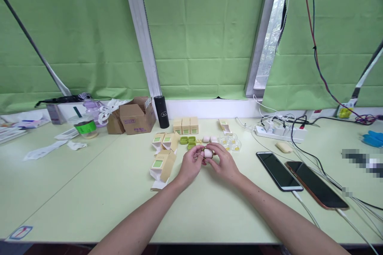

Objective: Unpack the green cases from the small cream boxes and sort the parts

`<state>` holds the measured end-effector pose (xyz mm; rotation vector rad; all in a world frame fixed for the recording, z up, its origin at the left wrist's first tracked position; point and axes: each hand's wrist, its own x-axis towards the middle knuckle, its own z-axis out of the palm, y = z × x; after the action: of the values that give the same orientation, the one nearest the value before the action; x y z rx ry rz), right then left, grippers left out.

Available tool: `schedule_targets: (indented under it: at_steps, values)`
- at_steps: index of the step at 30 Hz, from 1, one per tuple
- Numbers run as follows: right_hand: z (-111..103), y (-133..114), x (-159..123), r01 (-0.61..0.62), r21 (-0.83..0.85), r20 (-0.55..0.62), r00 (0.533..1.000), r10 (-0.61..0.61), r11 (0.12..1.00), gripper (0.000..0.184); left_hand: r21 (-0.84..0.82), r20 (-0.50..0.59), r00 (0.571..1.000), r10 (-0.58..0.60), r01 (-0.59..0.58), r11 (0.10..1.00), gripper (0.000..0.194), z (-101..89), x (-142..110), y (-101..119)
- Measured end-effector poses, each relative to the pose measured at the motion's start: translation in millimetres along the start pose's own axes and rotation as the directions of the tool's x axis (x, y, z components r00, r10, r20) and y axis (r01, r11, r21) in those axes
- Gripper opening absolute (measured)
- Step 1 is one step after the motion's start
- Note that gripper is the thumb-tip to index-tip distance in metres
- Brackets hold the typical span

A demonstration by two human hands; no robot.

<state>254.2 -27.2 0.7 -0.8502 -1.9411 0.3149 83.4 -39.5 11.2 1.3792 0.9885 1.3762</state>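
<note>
My left hand [190,164] and my right hand [222,162] meet over the pale green table [89,191], fingers pinched together on a small white rounded case [208,153] with a green rim. Just beyond them lie green case halves [188,141], two white rounded pieces [209,139] and clear plastic trays [231,143]. Left of my left hand an open tan carton [163,167] lies on its side. Two more open cartons [164,141] lie behind it, and three upright closed cartons [186,126] stand in a row further back.
Two dark phones [295,175] on cables lie at the right, behind them a white power strip [279,131] with tangled wires. At back left are a brown cardboard box [136,117], a black cylinder [161,111], a lidded cup [85,126] and scattered papers [44,150].
</note>
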Motion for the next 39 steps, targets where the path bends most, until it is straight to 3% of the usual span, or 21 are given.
schedule_targets:
  at_steps: [4, 10, 16, 32, 39]
  values:
    - [-1, 1, -2, 0.073, -0.221, 0.019, 0.997, -0.070, 0.973, 0.035, 0.085, 0.006, 0.998, 0.061, -0.061, 0.994, 0.032, -1.2, -1, -7]
    - [2, 3, -1, 0.145, -0.294, 0.017, 0.989, -0.146, 0.945, 0.033, 0.195, 0.005, 0.997, 0.081, -0.080, 0.977, 0.028, -1.8, 0, -9]
    - [7, 6, 1, 0.179, -0.272, 0.031, 0.984, -0.178, 0.945, 0.037, 0.208, -0.006, 0.998, 0.058, -0.056, 0.977, 0.024, 1.1, 0, -4]
    - [10, 0, 4, 0.138, -0.210, 0.076, 0.989, -0.124, 0.968, 0.028, 0.223, -0.035, 0.999, 0.001, 0.006, 0.975, 0.017, 4.0, 3, 0]
    - [4, 0, 5, 0.090, -0.069, 0.076, 0.993, -0.085, 0.994, 0.025, 0.146, -0.017, 0.999, -0.041, 0.043, 0.988, 0.026, 0.3, 3, 3]
